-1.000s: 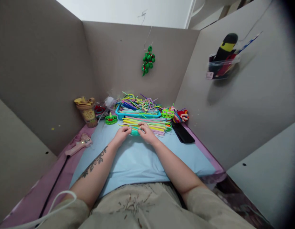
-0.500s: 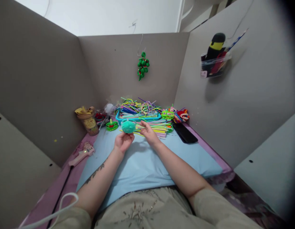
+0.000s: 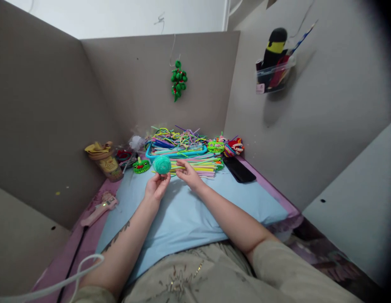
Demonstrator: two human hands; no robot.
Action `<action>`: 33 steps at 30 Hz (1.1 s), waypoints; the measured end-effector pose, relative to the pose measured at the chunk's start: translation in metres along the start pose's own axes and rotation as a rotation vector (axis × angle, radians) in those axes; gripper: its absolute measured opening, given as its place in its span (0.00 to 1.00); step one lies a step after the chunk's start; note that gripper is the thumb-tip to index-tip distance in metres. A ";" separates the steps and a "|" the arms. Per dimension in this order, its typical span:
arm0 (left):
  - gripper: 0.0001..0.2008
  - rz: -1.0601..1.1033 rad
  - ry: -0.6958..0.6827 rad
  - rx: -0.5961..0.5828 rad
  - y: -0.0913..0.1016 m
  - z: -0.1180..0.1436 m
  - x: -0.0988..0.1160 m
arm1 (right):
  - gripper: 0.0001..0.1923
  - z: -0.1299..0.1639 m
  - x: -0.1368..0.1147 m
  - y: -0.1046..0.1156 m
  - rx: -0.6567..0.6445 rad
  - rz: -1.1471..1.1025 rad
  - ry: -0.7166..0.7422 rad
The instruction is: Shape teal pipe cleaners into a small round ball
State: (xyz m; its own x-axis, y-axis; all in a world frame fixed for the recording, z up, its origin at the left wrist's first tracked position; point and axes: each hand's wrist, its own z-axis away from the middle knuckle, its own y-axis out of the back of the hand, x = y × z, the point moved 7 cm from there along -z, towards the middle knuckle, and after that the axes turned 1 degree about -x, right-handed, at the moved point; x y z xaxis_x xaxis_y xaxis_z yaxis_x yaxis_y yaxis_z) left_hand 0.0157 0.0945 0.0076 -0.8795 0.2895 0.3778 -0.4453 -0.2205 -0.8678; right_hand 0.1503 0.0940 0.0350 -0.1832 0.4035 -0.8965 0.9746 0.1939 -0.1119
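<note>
My left hand [image 3: 157,187] holds a round teal coil [image 3: 162,164] by its lower edge, between thumb and fingertips. It looks wound from pipe cleaner, with its broad round side towards me. My right hand [image 3: 189,176] is raised just to the right of the coil, fingers stretched and somewhat apart, with nothing visible in them. Behind it lies a row of pastel pipe cleaners [image 3: 204,168] on the light blue cloth [image 3: 195,214]. A blue tray [image 3: 148,155] heaped with tangled pipe cleaners stands farther back.
A green frog-like figure [image 3: 141,166], a tilted cup [image 3: 107,164] and a pink glue gun [image 3: 102,208] are on the left. To the right lie a black phone [image 3: 239,169] and a green figure [image 3: 216,146]. Grey panels [image 3: 157,84] enclose the table. A white cable [image 3: 78,273] crosses the lower left.
The view has shifted, so everything sits a little farther left. The teal coil has tipped and now shows more of its round side. Both hands stay close to it.
</note>
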 end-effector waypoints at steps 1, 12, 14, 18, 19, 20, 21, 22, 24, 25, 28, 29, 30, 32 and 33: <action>0.12 -0.012 0.018 -0.002 0.001 0.000 -0.002 | 0.28 0.000 -0.001 0.001 0.009 0.015 0.004; 0.07 -0.175 0.215 -0.059 0.008 0.003 -0.021 | 0.25 -0.004 0.011 0.010 0.094 -0.101 -0.028; 0.07 -0.195 0.240 -0.057 0.008 0.005 -0.023 | 0.24 -0.002 0.009 0.008 0.092 -0.118 -0.022; 0.07 -0.222 0.261 -0.075 0.007 0.007 -0.025 | 0.22 0.001 0.008 0.009 0.132 -0.115 -0.020; 0.06 -0.230 0.261 -0.079 0.007 0.007 -0.025 | 0.22 0.001 0.009 0.010 0.140 -0.118 -0.026; 0.06 -0.241 0.260 -0.081 0.007 0.007 -0.025 | 0.22 0.001 0.011 0.010 0.142 -0.121 -0.035; 0.06 -0.259 0.253 -0.082 0.008 0.006 -0.024 | 0.22 0.001 0.013 0.011 0.140 -0.121 -0.044; 0.06 -0.287 0.231 -0.081 0.008 0.005 -0.023 | 0.22 0.000 0.014 0.012 0.140 -0.114 -0.048; 0.04 -0.386 0.100 -0.075 0.009 0.002 -0.013 | 0.22 0.000 0.014 0.017 0.174 -0.064 -0.032; 0.03 -0.471 -0.013 -0.072 0.009 0.000 -0.004 | 0.21 0.000 0.012 0.021 0.207 -0.014 -0.010; 0.07 -0.912 -0.486 -0.077 -0.001 0.006 0.028 | 0.20 0.004 -0.001 0.029 0.275 0.210 0.068; 0.09 -1.089 -0.647 -0.081 -0.006 0.011 0.035 | 0.20 0.006 -0.006 0.029 0.265 0.294 0.093; 0.10 -1.249 -0.786 -0.086 -0.012 0.016 0.039 | 0.20 0.007 -0.010 0.028 0.237 0.371 0.118; 0.10 -1.469 -0.974 -0.116 -0.020 0.023 0.039 | 0.19 0.008 -0.014 0.022 0.161 0.481 0.161; 0.09 -1.524 -1.014 -0.145 -0.022 0.025 0.036 | 0.18 0.008 -0.013 0.019 0.123 0.507 0.171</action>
State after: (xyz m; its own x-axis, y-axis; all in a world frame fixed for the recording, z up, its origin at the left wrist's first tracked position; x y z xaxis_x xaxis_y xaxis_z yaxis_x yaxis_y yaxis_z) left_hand -0.0103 0.0867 0.0480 0.4527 -0.4823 0.7500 -0.8917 -0.2474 0.3791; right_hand 0.1722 0.0854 0.0412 0.3053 0.5608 -0.7696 0.9521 -0.1643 0.2580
